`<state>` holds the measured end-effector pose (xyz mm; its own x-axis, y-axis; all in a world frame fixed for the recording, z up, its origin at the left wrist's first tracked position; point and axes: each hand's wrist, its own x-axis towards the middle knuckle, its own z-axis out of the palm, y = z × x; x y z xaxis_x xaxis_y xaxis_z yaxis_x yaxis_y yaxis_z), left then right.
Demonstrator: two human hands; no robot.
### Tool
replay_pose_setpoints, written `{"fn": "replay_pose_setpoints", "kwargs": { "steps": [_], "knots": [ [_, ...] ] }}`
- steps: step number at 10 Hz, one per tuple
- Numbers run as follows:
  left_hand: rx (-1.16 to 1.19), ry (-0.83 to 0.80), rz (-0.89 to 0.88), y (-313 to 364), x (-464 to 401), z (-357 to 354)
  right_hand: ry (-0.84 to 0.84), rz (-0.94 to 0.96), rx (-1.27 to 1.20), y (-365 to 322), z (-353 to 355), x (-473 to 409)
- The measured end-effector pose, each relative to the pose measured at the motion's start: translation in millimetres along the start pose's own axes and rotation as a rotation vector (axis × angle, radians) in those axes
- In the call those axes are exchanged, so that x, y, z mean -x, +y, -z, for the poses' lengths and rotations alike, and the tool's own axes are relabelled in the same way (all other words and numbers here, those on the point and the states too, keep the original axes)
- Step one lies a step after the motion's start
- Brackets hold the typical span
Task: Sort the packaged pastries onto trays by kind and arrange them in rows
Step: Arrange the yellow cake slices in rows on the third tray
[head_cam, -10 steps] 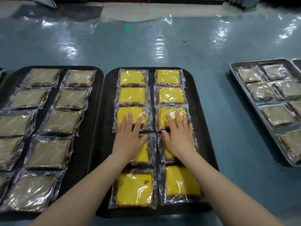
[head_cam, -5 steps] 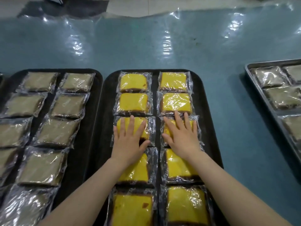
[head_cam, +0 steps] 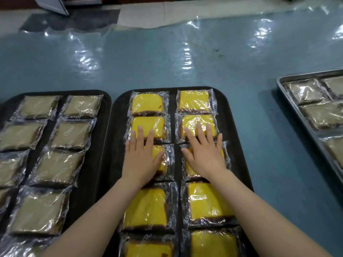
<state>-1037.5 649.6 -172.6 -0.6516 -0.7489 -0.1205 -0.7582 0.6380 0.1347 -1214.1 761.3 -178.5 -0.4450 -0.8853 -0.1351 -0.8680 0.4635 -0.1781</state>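
A black middle tray [head_cam: 234, 130] holds several yellow packaged cakes [head_cam: 147, 104] in two columns. My left hand [head_cam: 142, 158] lies flat with straight fingers on the third yellow cake of the left column, its fingertips reaching onto the second one. My right hand [head_cam: 204, 154] lies flat the same way on the third cake of the right column, fingertips on the second. To the left, a second black tray [head_cam: 105, 112] carries several brown packaged cakes [head_cam: 71, 134] in rows.
A metal tray [head_cam: 289, 108] with more brown packaged cakes stands at the right edge. All trays sit on a blue table [head_cam: 167, 67] covered with shiny plastic film. Floor tiles show beyond the far edge.
Both hands have slid farther up the yellow columns, from the fourth row of cakes to the third, staying flat. The camera has moved closer to the trays.
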Motion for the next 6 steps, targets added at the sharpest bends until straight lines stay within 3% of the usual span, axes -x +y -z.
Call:
{"fn": "replay_pose_setpoints", "kwargs": {
  "steps": [3,6],
  "knots": [
    [-0.013,-0.149,-0.014,2.5,-46.4,0.4,-0.073,0.039,0.029,1.2,6.6,-37.3],
    [0.026,-0.153,-0.021,8.6,-41.0,-0.2,-0.018,0.028,-0.002,-1.1,14.9,-29.4]
  ]
}}
